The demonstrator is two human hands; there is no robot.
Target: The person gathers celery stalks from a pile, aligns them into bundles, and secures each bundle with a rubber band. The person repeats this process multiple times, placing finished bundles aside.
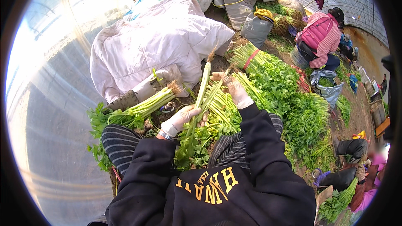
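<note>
My left hand (179, 121), in a pale glove with a metal-banded watch above it, grips a celery plant (203, 81). Its pale stem base and brown roots point up and away from me, and its leaves hang between my knees. A thinner celery stalk (213, 95) crosses it at my left hand. The root end of that stalk is pinched between the fingers of my right hand (234, 90), also gloved. Under both hands lies a pile of loose celery (221, 113). To the left, a bunch of celery (146, 103) rests with its roots towards the middle.
A pale quilt (157, 42) covers a heap ahead. Bundled celery (270, 72), one bundle with a red tie (251, 59), extends to the right. A grey bag (257, 29) stands behind it. Co-workers (323, 37) sit at the right. Plastic sheeting (62, 125) walls the left side.
</note>
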